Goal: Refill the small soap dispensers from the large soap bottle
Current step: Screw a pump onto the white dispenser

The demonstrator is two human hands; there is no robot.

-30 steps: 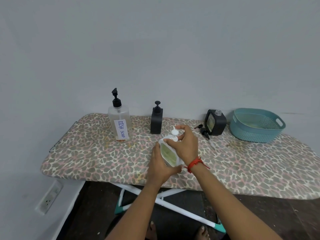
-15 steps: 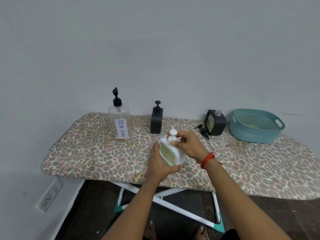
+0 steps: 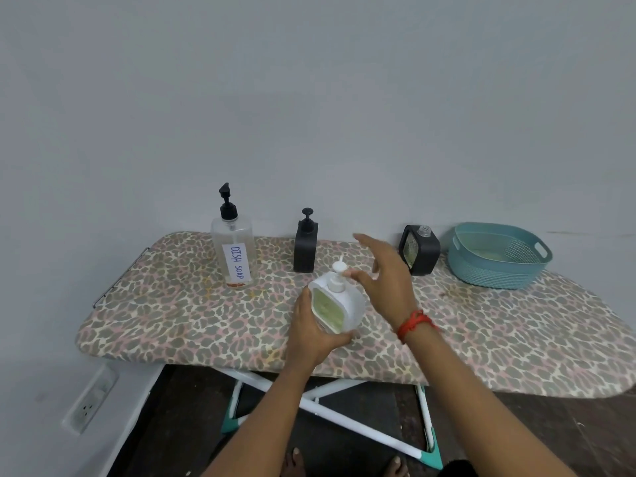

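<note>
One small white soap dispenser [image 3: 339,306] in the middle of the view, over the near part of the ironing board [image 3: 179,321], tilted with its white pump [image 3: 336,273] toward the wall. Shows pale green soap through the window on its side. Sits in the left hand [image 3: 309,333], thumb and fingers curled round the lower body from the left and from below. Just to the right, the right hand [image 3: 383,280]: open, fingers straight and spread, holding nothing, thumb tip just beside the pump; cannot tell whether touching it. Round the right wrist, a red thread bracelet [image 3: 413,323].

Further back, upright near the wall, the large clear bottle [image 3: 235,256] with black pump and a label reading DISH SOAP, almost without liquid, only a little reddish-brown at the bottom. To its right, well apart, a black dispenser [image 3: 305,249] with its pump on, also upright. Behind the right hand, a second black dispenser [image 3: 421,253], tilted, with an open clear neck on top and green soap in its window. Near it, at the right, a teal plastic basket [image 3: 499,258].

Below the leopard-print board, white crossed legs [image 3: 344,420] with teal feet, dark floor, bare toes at the bottom edge. Low on the left wall, a socket [image 3: 89,404].
</note>
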